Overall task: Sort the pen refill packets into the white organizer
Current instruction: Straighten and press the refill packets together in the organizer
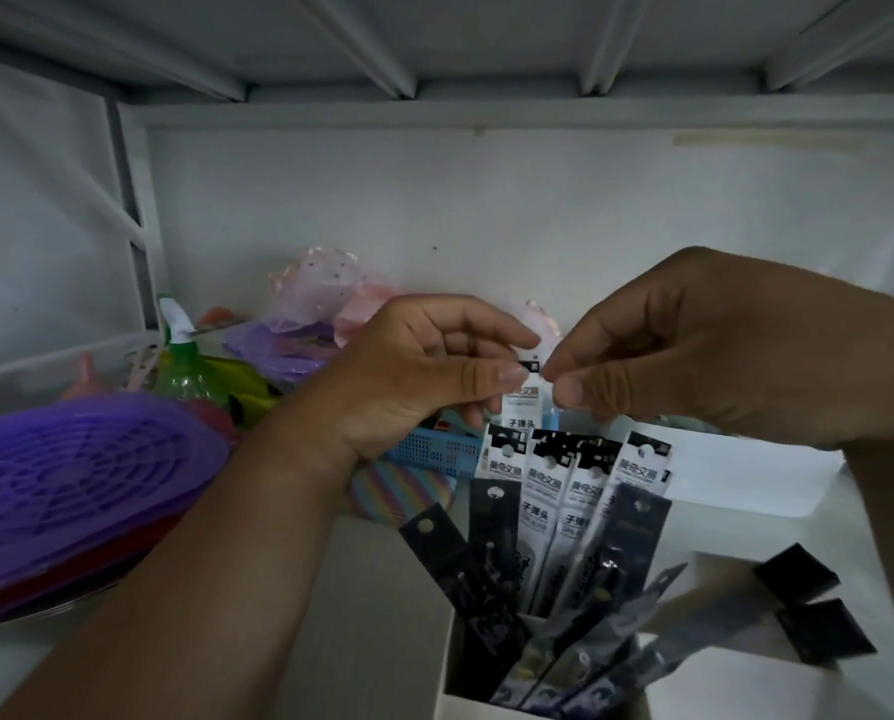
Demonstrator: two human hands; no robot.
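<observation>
A white organizer (736, 683) stands at the bottom right, with several pen refill packets (564, 517) upright in its near-left compartment, some white-labelled and some dark. Above them a single white refill packet (523, 402) is held up by its top end. My left hand (424, 371) pinches the packet's top from the left between thumb and fingers. My right hand (684, 350) pinches the same top from the right. The packet's lower part is hidden behind the standing packets. Two dark packets (808, 605) lie over the organizer's right compartments.
Purple and red mesh lids (70, 485) are stacked at the left. A green spray bottle (185, 366), a blue perforated basket (434, 452), a striped pouch (398, 496) and pink gauzy items (325, 293) crowd the shelf behind. A white wall and a shelf overhead enclose the space.
</observation>
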